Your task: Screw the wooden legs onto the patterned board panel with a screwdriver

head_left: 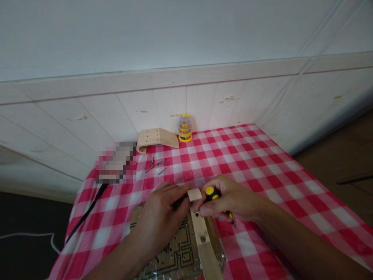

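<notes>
by wall (201,97), yellow container (185,130), lettering blurred; right fingers (212,207) hold screwdriver (210,191)

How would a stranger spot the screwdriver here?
Start at the red-and-white checked tablecloth, then find the right hand over its nearer part. In that hand is the screwdriver, its yellow-and-black handle setting it apart from the pale wooden strip nearby.

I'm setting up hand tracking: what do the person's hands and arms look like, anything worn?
The left hand and right hand are bare, no gloves. The left forearm and right forearm show no sleeve, watch or cable in frame. No ring is visible, though parts of both hands are hidden.
</notes>
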Available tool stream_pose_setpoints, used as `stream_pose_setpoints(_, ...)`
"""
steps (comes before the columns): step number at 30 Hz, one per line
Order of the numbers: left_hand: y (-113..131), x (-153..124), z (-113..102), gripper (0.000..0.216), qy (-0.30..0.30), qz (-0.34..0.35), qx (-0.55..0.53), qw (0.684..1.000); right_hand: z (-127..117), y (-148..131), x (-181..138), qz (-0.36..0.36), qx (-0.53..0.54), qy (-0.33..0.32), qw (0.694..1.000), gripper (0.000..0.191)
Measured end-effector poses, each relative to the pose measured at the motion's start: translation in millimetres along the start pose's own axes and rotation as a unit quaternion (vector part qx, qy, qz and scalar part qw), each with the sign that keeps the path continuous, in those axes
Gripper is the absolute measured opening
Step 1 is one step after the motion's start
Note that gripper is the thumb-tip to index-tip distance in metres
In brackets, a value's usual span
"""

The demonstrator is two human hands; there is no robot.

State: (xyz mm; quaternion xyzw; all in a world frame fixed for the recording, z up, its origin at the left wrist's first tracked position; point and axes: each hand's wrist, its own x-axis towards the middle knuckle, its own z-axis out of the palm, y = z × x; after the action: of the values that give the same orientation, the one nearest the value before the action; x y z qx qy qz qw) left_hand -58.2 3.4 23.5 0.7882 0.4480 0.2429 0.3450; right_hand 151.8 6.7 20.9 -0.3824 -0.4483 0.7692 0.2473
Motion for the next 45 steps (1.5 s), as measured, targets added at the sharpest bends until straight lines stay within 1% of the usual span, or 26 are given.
stream_pose_setpoints(4, 0.4, 0.4, -0.7, 0.025, 0.0, 0.003, -0.003, 1.0, 1.6, -0.8, -0.6, -0.01, 0.014, 0.001, 1.0, 0.011)
stream_pose_setpoints(14, -0.1, 0.5, 0.0, 0.023, -0.006, 0.014, 0.004, 1.0, 4.1, -2.3, -0.5, 0.017, 0.0, 0.012, 1.0, 0.012)
stream_pose_setpoints(24, 1.8, -0.3, 0.0, 0.022, 0.017, 0.044, 0.015, 0.999, 6.7, -4.5, -2.8, 0.03, 0.025, 0.038, 0.999, 0.013)
stream_pose_setpoints(29, 1.7, -0.7, 0.6, 0.019, 0.02, 0.04, 0.017, 0.999, 6.2, -2.8, -0.8, 0.025, 0.019, 0.042, 0.999, 0.011)
stream_pose_setpoints(35, 0.0, 0.3, 0.7, 0.018, 0.021, 0.036, 0.029, 0.999, 5.9, -5.5, 0.7, 0.02, -0.026, 0.014, 0.999, 0.011)
stream_pose_setpoints(45, -0.3, 0.4, 0.7, 0.018, 0.008, 0.03, 0.024, 0.999, 7.6, -5.1, 0.5, 0.014, -0.037, 0.017, 0.999, 0.007)
